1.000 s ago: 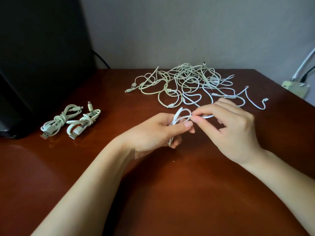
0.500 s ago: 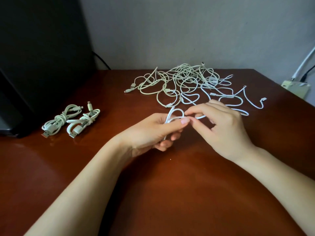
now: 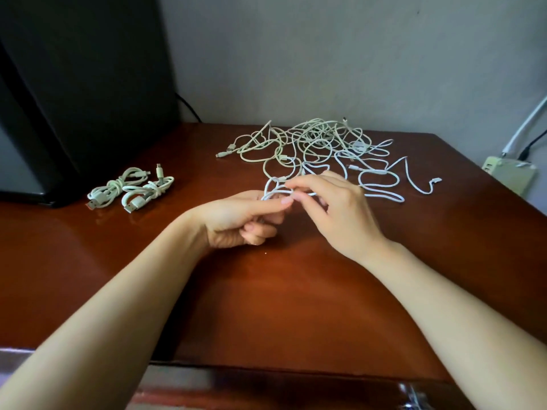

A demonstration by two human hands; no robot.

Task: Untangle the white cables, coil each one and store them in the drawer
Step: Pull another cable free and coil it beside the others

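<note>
While the left hand (image 3: 236, 216) pinches the small loops of a white cable (image 3: 273, 189) and the right hand (image 3: 334, 211) grips its tail, that tail runs toward the tangle (image 3: 322, 143) at 1 o'clock; pulling could snag there and spring the loops loose. 2 coiled bundles (image 3: 130, 190) lie at 10 o'clock.

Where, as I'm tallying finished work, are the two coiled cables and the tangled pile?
left coiled cable (image 3: 116, 185), head view, knotted middle
right coiled cable (image 3: 154, 191), head view, knotted middle
tangled pile (image 3: 318, 135), head view, dense centre
</note>
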